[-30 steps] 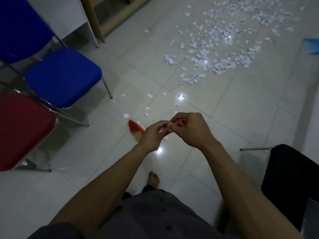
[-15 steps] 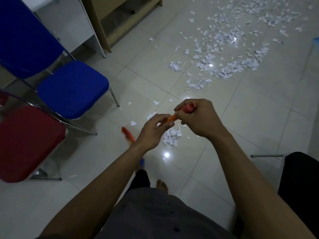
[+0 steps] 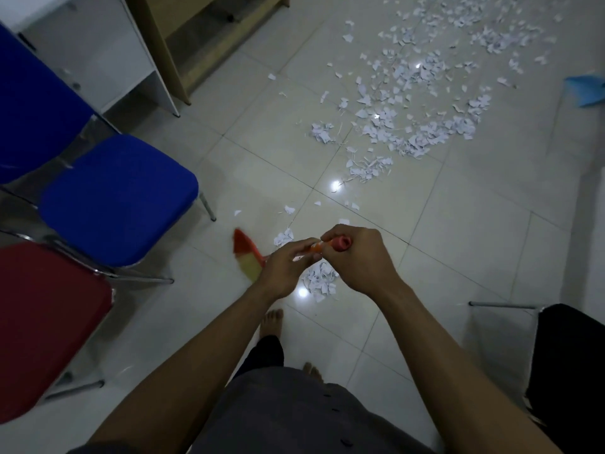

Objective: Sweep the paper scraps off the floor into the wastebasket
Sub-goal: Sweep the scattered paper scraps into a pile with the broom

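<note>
Two bare hands on one slim broom handle [image 3: 337, 244], red at the rounded tip, orange below: right hand [image 3: 357, 257] wrapped round the top, left hand [image 3: 284, 270] gripping just beneath. Blurred red-and-yellow bristles [image 3: 247, 257] low over the glossy pale tile floor [image 3: 458, 224], near the blue padded chair [image 3: 118, 198]. Small heap of torn white paper scraps [image 3: 320, 281] under the hands; far wider ragged scatter [image 3: 409, 119] ahead, bare tile between. Red chair [image 3: 42, 316] left, black seat [image 3: 569, 371] right, white cabinet [image 3: 98, 50] beyond.
</note>
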